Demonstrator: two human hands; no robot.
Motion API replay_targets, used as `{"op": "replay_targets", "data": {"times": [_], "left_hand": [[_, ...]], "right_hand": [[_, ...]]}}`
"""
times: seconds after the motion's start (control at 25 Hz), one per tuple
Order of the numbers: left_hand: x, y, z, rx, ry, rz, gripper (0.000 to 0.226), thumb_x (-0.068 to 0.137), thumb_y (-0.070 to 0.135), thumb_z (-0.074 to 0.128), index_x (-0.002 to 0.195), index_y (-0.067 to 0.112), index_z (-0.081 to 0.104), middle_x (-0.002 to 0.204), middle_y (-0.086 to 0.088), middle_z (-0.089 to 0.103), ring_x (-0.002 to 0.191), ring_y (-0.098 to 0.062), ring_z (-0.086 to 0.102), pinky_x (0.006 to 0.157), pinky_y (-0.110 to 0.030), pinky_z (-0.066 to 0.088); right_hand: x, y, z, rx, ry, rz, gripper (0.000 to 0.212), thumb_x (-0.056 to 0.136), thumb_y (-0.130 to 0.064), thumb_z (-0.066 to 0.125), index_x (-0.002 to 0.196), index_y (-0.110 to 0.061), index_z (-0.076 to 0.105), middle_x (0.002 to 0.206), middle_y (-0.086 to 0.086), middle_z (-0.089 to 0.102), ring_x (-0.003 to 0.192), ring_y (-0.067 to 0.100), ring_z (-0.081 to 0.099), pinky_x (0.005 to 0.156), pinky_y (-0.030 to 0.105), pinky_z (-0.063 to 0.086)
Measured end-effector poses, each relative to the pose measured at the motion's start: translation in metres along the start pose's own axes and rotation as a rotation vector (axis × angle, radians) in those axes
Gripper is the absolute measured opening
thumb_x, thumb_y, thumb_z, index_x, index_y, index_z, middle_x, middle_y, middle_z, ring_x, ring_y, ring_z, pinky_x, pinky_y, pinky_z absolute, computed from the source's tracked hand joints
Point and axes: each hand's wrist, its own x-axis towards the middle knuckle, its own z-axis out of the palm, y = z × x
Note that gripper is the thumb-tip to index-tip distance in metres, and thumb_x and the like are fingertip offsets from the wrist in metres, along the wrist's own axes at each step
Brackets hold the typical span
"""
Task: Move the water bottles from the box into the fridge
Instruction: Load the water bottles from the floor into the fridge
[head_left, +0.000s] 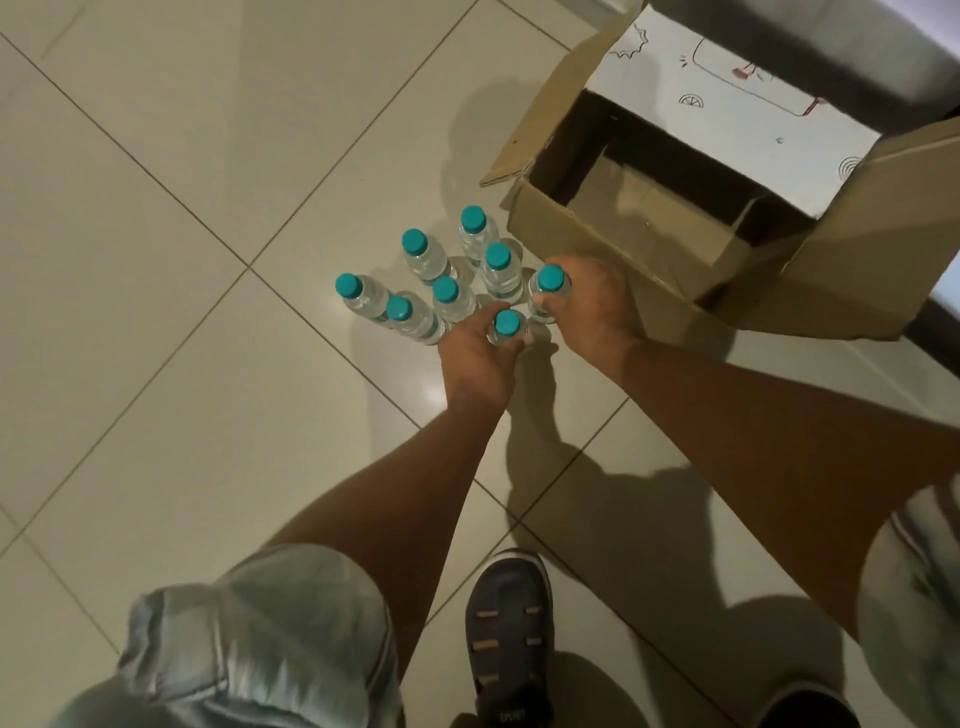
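**Figure.** Head view, looking down at a tiled floor (182, 312). Eight teal-capped water bottles (445, 291) stand upright in a loose cluster just beside the open cardboard box (597, 234). The part of the box's interior that can be seen holds no bottles, and the fridge is out of view. The left hand (475, 361) has its fingers (462, 332) curled round the neck of the nearest bottle (506, 325). The right hand (597, 306) is clamped likewise on the bottle next to the box (549, 280), just below the cap. Whether either base has left the floor cannot be told. The step in hand is judged to be picking up a pair to carry to the fridge. To do it well, raise each bottle straight up until its base is above the neighbouring caps, because the cluster is tight and a sideways pull would likely topple one. A grip this high lets a full bottle swing, so a steady vertical carry is advisable.
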Motion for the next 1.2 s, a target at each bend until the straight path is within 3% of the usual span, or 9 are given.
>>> {"op": "replay_targets", "data": {"times": [0.2,0.32,0.4,0.52,0.6,0.76,0.88,1.08,1.2], "left_hand": [[-0.007,-0.004,-0.007,-0.014,0.069,0.002,0.031,0.087,0.015,0.08,0.116,0.021,0.072,0.108,0.01,0.071,0.102,-0.011,0.067,0.096,-0.03,0.055],[-0.037,0.015,-0.012,0.04,0.081,0.038,0.039,0.087,0.02,0.081,0.124,0.02,0.071,0.121,0.007,0.073,0.112,-0.008,0.063,0.102,-0.023,0.049],[-0.061,0.039,-0.009,0.075,0.072,0.133,0.034,0.087,0.023,0.081,0.12,0.018,0.072,0.119,0.006,0.073,0.108,-0.003,0.061,0.1,-0.016,0.045],[-0.092,0.08,0.0,0.106,0.027,0.361,0.022,0.088,0.023,0.08,0.108,0.018,0.071,0.101,0.017,0.069,0.092,0.011,0.06,0.084,0.0,0.041],[-0.111,0.105,0.013,0.132,0.016,0.494,0.028,0.089,0.024,0.079,0.114,0.017,0.071,0.103,0.022,0.065,0.095,0.022,0.056,0.083,0.002,0.039],[-0.158,0.161,0.043,0.117,-0.072,0.601,0.023,0.091,0.029,0.076,0.111,0.029,0.065,0.101,0.035,0.058,0.093,0.019,0.059,0.081,-0.002,0.046],[-0.193,0.202,0.065,0.1,-0.118,0.583,0.023,0.091,0.033,0.074,0.113,0.028,0.066,0.109,0.025,0.067,0.103,0.008,0.064,0.085,-0.011,0.054],[-0.22,0.267,0.105,0.045,-0.243,0.68,0.033,0.093,0.037,0.07,0.121,0.019,0.068,0.113,0.011,0.071,0.101,-0.002,0.071,0.079,-0.025,0.063],[-0.21,0.295,0.139,0.034,-0.285,0.795,0.032,0.095,0.031,0.069,0.123,0.014,0.067,0.113,0.007,0.071,0.101,0.003,0.069,0.077,-0.015,0.059]], "right_hand": [[-0.027,-0.012,0.004,0.012,0.029,0.037,0.032,0.099,-0.028,0.064,0.126,-0.013,0.058,0.115,0.008,0.066,0.105,0.021,0.065,0.089,0.03,0.054],[-0.07,-0.007,-0.021,0.06,0.097,0.083,0.037,0.098,-0.032,0.064,0.129,-0.017,0.051,0.122,0.006,0.061,0.108,0.016,0.061,0.08,0.023,0.052],[-0.094,0.0,-0.051,0.185,0.156,0.127,0.037,0.097,-0.03,0.065,0.128,-0.017,0.05,0.125,0.005,0.059,0.109,0.014,0.06,0.075,0.017,0.049],[-0.126,0.02,-0.096,0.339,0.262,0.142,0.036,0.097,-0.025,0.066,0.128,-0.014,0.051,0.121,-0.001,0.058,0.105,0.009,0.058,0.071,0.009,0.048],[-0.148,0.037,-0.129,0.366,0.333,0.104,0.038,0.097,-0.024,0.066,0.131,-0.014,0.052,0.124,0.001,0.059,0.107,0.007,0.059,0.072,0.008,0.05],[-0.192,0.073,-0.192,0.428,0.401,0.055,0.037,0.098,-0.027,0.065,0.132,-0.016,0.053,0.12,-0.004,0.064,0.101,0.003,0.063,0.074,0.002,0.048],[-0.222,0.095,-0.241,0.427,0.486,0.045,0.039,0.099,-0.034,0.061,0.133,-0.016,0.056,0.116,-0.011,0.063,0.098,-0.005,0.06,0.077,0.005,0.051],[-0.244,0.139,-0.318,0.396,0.641,0.002,0.043,0.101,-0.045,0.054,0.128,-0.012,0.059,0.112,-0.001,0.068,0.095,0.005,0.066,0.076,0.021,0.059],[-0.235,0.169,-0.346,0.413,0.74,-0.002,0.034,0.1,-0.039,0.054,0.123,-0.015,0.058,0.109,-0.007,0.065,0.095,0.002,0.063,0.08,0.033,0.06]]}}
